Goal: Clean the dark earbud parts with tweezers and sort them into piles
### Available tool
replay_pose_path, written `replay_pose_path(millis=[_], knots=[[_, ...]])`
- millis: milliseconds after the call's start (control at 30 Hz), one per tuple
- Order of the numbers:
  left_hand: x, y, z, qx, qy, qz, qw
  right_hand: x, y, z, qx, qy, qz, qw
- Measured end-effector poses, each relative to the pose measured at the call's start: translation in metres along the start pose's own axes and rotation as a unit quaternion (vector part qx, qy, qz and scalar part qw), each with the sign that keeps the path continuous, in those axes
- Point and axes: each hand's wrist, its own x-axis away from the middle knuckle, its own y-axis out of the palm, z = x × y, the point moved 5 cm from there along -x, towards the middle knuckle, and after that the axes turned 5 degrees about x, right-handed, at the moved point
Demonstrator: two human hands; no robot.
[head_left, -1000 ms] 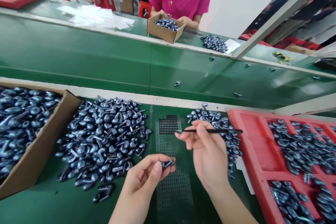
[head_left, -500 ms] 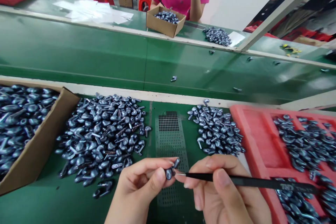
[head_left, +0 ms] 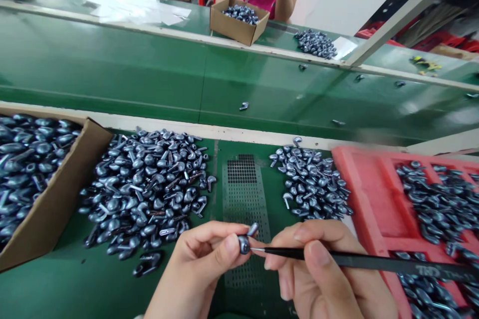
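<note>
Both hands shifted slightly right. Left hand (head_left: pixel 202 264) pinches a metal earbud shell (head_left: pixel 244 244), stem up-right; right hand (head_left: pixel 318 279) grips black tweezers (head_left: pixel 337 256), long axis horizontal, tip just beside the shell.

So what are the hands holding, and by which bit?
The left hand pinches an earbud-shaped piece by its round head; the right hand grips a black pointed tool by its shaft.

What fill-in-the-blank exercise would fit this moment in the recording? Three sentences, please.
The right hand holds a thin ____ tool.
The left hand pinches a small part beside a tray that is ____.
A cardboard box stands to the ____ of the loose pile.

Missing words: black; red; left.
</note>
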Motion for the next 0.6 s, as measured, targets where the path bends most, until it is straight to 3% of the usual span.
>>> replay_pose_path(millis=[600], knots=[[0.0008,-0.0027,-0.0028,-0.015,-0.017,0.031,0.999,0.0001,0.0002,0.0021,0.006,0.006,-0.008,1.000]])
